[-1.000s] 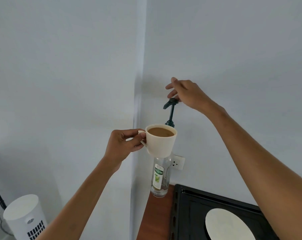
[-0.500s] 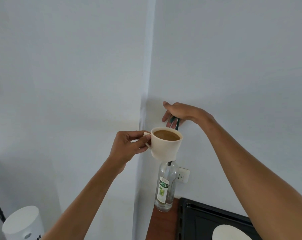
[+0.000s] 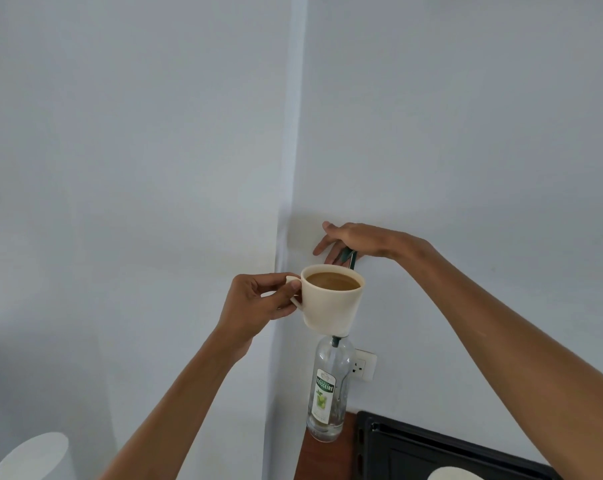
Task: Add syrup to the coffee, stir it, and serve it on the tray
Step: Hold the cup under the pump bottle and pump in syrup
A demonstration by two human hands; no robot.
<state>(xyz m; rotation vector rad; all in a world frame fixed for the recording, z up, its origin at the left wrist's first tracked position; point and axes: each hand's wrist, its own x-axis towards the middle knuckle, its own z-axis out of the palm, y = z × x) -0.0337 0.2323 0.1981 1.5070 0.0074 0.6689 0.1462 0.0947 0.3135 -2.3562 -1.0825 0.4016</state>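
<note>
My left hand [image 3: 258, 303] pinches the handle of a cream cup [image 3: 331, 310] full of brown coffee, holding it in the air right in front of the syrup bottle's neck. The clear glass syrup bottle [image 3: 327, 393] with a green label stands on the wooden table corner below the cup. My right hand [image 3: 355, 239] lies flat on top of the bottle's dark green pump [image 3: 351, 258], pressing it down just behind the cup's rim. The pump's spout is hidden by my fingers and the cup.
A black tray [image 3: 414, 448] lies on the brown table [image 3: 322, 459] at the lower right, with the edge of a white saucer [image 3: 455, 474] on it. A wall socket [image 3: 364, 365] sits behind the bottle. A white cylindrical appliance [image 3: 33, 457] stands at the lower left.
My right hand has pushed the pump head down from its raised position to just above the cup's rim. The cup stays under the spout; the view has tilted upward.
</note>
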